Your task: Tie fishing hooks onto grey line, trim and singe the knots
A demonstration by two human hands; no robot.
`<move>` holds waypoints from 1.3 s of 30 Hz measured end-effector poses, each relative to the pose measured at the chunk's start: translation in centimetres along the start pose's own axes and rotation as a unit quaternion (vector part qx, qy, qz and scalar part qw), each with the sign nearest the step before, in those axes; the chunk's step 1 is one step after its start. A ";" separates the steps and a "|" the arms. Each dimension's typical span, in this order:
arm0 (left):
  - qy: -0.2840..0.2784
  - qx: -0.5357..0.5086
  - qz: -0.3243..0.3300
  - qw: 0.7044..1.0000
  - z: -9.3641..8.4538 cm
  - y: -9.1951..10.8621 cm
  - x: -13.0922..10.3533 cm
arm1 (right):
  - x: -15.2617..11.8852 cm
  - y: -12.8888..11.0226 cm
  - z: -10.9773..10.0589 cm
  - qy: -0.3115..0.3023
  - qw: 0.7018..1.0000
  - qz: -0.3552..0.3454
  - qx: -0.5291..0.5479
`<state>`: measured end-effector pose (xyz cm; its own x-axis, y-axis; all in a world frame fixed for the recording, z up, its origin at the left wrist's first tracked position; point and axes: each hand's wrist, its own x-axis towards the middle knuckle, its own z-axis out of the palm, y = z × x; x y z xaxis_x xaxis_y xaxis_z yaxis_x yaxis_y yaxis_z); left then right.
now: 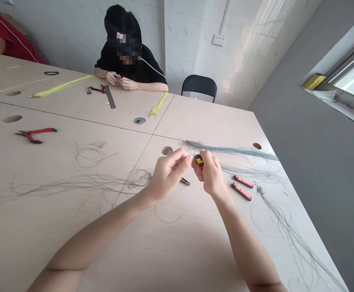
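My left hand (169,172) is closed in a pinch, its thumb and forefinger together on the end of a thin line, most of which is too fine to follow. Close beside those fingertips, my right hand (209,170) is wrapped around a small yellow and black lighter (199,160). Beneath the hands, a dark slim tool (185,182) lies partly hidden behind my left hand. A loose bundle of grey-green lines (91,180) spreads leftward from behind the left hand. To the right of my right hand lie two red lighters (243,181) with printed labels.
Blue-green line bundles (240,151) stretch along the right side of the table (119,251). Red-handled pliers (37,133) lie at left. Across the table a person in black (131,52) works beside a ruler (110,97) and yellow strands (158,106). A black chair (199,85) stands behind.
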<state>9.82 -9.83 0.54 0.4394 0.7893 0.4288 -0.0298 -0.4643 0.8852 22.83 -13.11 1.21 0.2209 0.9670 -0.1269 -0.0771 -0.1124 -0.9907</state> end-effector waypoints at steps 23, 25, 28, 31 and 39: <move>0.001 -0.001 -0.009 1.000 0.1 -0.4 0.0 | 0.1 0.0 0.1 -0.006 1.000 0.004 0.021; 0.000 -0.002 -0.012 1.000 0.1 -0.5 0.0 | 0.0 0.0 0.0 -0.006 1.000 0.006 0.018; -0.003 -0.006 -0.011 1.000 0.1 -0.4 0.0 | 0.0 -0.1 0.0 -0.005 1.000 0.001 0.013; -0.003 -0.008 -0.007 1.000 0.1 -0.2 0.0 | 0.0 0.0 0.0 -0.006 1.000 -0.003 0.015; -0.008 -0.010 -0.007 1.000 0.0 -0.3 0.0 | 0.0 -0.1 0.1 -0.009 1.000 -0.003 0.015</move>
<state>9.86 -9.72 0.23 0.4537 0.7892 0.4139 -0.0412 -0.4454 0.8944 22.77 -13.06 1.28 0.2038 0.9718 -0.1188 -0.1041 -0.0992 -0.9896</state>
